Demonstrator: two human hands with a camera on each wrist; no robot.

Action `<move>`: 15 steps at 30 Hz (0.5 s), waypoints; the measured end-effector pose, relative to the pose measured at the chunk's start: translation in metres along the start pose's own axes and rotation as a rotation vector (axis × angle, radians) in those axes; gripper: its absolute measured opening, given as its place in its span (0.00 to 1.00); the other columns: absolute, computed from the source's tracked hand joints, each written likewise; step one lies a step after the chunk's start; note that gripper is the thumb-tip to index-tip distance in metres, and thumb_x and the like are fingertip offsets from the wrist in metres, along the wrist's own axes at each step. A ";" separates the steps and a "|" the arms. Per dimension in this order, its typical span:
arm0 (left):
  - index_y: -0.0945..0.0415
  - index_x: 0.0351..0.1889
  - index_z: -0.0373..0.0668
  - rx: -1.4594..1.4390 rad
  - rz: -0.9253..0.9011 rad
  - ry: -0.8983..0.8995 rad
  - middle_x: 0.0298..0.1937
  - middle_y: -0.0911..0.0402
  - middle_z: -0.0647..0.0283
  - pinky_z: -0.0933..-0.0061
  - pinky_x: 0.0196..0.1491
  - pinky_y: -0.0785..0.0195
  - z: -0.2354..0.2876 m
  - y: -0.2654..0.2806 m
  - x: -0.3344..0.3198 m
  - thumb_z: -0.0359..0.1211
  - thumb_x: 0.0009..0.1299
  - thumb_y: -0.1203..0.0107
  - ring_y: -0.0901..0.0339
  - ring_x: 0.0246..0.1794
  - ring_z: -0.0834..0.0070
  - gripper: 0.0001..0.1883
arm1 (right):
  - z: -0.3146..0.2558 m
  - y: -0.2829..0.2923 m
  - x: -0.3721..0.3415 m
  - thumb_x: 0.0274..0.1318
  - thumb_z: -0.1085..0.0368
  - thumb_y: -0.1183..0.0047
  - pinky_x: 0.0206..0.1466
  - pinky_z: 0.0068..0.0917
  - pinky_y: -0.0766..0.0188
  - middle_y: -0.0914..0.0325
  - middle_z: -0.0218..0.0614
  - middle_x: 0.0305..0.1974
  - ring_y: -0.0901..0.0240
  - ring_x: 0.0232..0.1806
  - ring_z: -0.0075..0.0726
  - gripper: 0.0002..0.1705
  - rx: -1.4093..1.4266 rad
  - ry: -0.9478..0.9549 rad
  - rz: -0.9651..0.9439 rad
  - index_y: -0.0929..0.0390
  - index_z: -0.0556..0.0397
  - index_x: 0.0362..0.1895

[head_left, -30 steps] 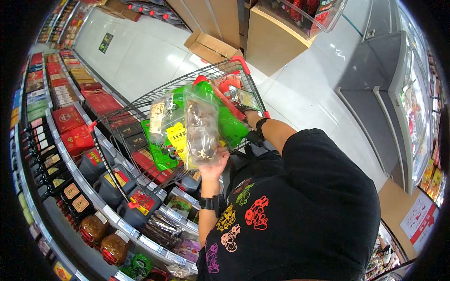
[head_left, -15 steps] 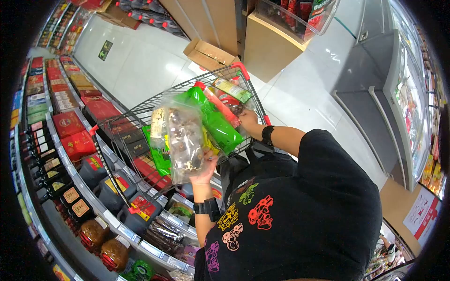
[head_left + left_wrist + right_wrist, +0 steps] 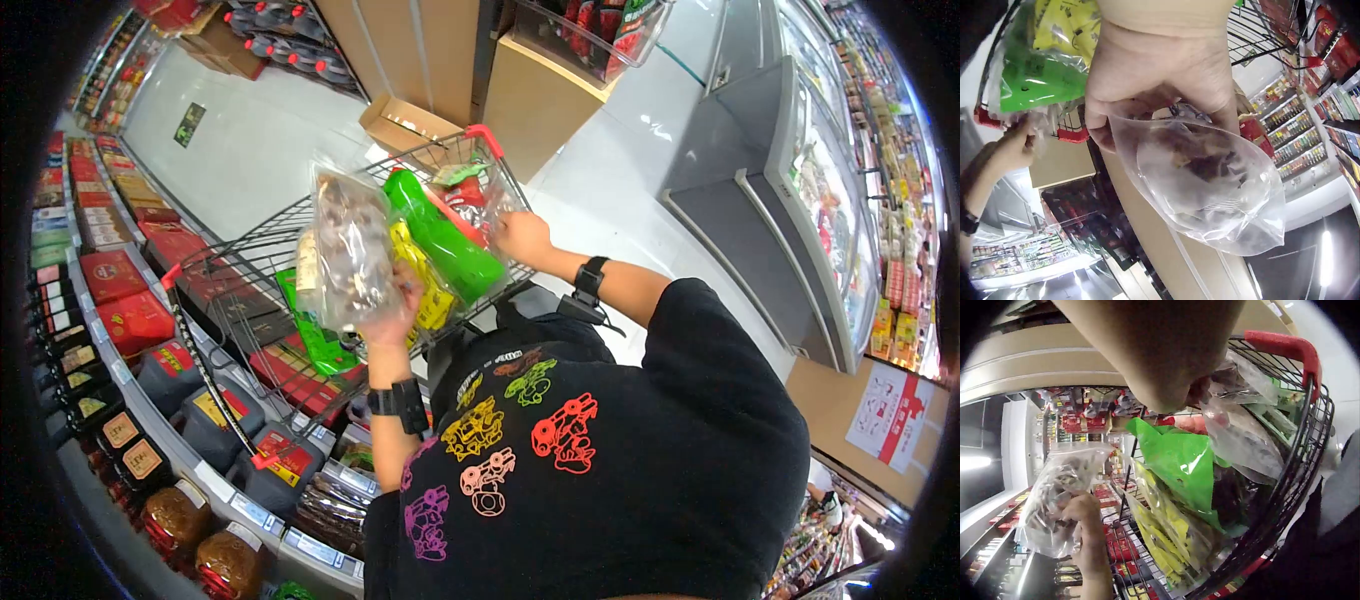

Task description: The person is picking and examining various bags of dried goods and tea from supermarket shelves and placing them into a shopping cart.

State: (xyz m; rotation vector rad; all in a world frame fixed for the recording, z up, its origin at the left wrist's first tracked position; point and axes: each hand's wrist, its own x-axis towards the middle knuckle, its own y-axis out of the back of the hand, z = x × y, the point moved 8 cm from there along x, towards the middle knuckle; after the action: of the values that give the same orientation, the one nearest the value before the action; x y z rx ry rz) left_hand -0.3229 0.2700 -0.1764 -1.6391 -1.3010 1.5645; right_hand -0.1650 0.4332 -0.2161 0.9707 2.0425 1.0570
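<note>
My left hand point(image 3: 388, 312) grips a clear zip-top bag point(image 3: 352, 240) of dark brown, lumpy dried food, raised over the left part of the shopping cart point(image 3: 232, 245). In the left wrist view the bag's bottom end point(image 3: 1210, 181) juts out past the fingers. At the cart's red-cornered end, my right hand point(image 3: 523, 240) pinches a clear plastic bag point(image 3: 1241, 434), whose contents are mostly hidden. Between the hands lie a green bag point(image 3: 445, 240) and a yellow bag point(image 3: 425, 285). Another green bag point(image 3: 318, 335) lies under the held one.
Shelves of red boxes point(image 3: 130, 320), dark jugs point(image 3: 222, 405) and jars point(image 3: 180, 512) run along the left. Beyond the cart stand an open cardboard carton point(image 3: 405, 125) and a tan display stand point(image 3: 540, 110). A grey freezer point(image 3: 745, 200) is on the right.
My left hand has carried the bag of dried food leftward and tilted it more upright. My right hand has come up from among the cart's packages, now with clear plastic in its fingers.
</note>
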 end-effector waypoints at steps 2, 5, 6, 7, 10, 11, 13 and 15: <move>0.35 0.44 0.35 0.033 -0.119 0.044 0.32 0.38 0.64 0.73 0.37 0.46 -0.001 -0.014 0.005 0.43 0.54 0.52 0.41 0.30 0.75 0.25 | -0.015 0.019 0.001 0.38 0.60 0.56 0.28 0.44 0.33 0.27 0.46 0.21 0.29 0.24 0.52 0.09 -0.065 0.052 0.000 0.27 0.49 0.19; 0.37 0.46 0.31 0.093 -0.169 0.055 0.31 0.39 0.64 0.74 0.38 0.48 0.001 -0.028 0.004 0.41 0.55 0.52 0.40 0.30 0.76 0.25 | -0.037 0.048 0.001 0.39 0.59 0.56 0.26 0.43 0.33 0.27 0.44 0.21 0.29 0.24 0.51 0.09 -0.140 0.108 0.042 0.26 0.48 0.19; 0.37 0.46 0.31 0.115 -0.157 0.057 0.31 0.39 0.64 0.74 0.38 0.48 0.002 -0.029 0.003 0.40 0.56 0.53 0.40 0.30 0.76 0.25 | -0.043 0.054 0.004 0.38 0.59 0.56 0.26 0.42 0.33 0.27 0.44 0.21 0.29 0.24 0.50 0.09 -0.167 0.128 0.016 0.26 0.48 0.19; 0.37 0.46 0.31 0.103 -0.109 0.032 0.31 0.38 0.63 0.75 0.37 0.48 0.008 -0.022 0.007 0.40 0.55 0.52 0.40 0.31 0.76 0.25 | -0.047 0.060 0.009 0.38 0.59 0.56 0.26 0.42 0.32 0.26 0.44 0.20 0.28 0.24 0.50 0.09 -0.191 0.145 -0.010 0.26 0.48 0.19; 0.37 0.46 0.31 0.159 -0.094 0.035 0.31 0.38 0.63 0.75 0.37 0.48 0.003 -0.032 0.002 0.40 0.56 0.53 0.39 0.31 0.76 0.25 | -0.068 0.093 0.017 0.36 0.60 0.56 0.27 0.43 0.32 0.27 0.43 0.20 0.28 0.25 0.49 0.09 -0.214 0.194 0.022 0.26 0.49 0.21; 0.38 0.46 0.32 0.151 -0.081 0.020 0.31 0.37 0.63 0.75 0.36 0.48 0.006 -0.027 0.006 0.40 0.54 0.51 0.39 0.31 0.75 0.25 | -0.075 0.106 0.018 0.36 0.61 0.56 0.27 0.43 0.32 0.27 0.44 0.20 0.28 0.25 0.49 0.09 -0.230 0.234 0.022 0.26 0.49 0.22; 0.38 0.46 0.32 0.201 -0.085 0.012 0.31 0.36 0.63 0.75 0.36 0.48 0.003 -0.032 0.006 0.40 0.54 0.49 0.39 0.31 0.75 0.26 | -0.089 0.128 0.018 0.35 0.61 0.56 0.28 0.44 0.32 0.27 0.44 0.21 0.28 0.26 0.49 0.10 -0.263 0.326 0.020 0.26 0.50 0.23; 0.38 0.46 0.33 0.214 -0.096 0.029 0.31 0.36 0.62 0.75 0.36 0.48 0.001 -0.036 0.006 0.40 0.53 0.48 0.39 0.31 0.75 0.26 | -0.097 0.146 0.015 0.34 0.62 0.56 0.28 0.43 0.32 0.27 0.44 0.21 0.28 0.26 0.49 0.10 -0.258 0.372 0.077 0.27 0.51 0.23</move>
State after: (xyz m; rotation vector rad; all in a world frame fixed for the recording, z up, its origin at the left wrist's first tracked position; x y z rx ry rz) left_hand -0.3342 0.2892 -0.1480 -1.4411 -1.1369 1.5581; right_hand -0.2028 0.4670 -0.0476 0.7672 2.0962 1.5962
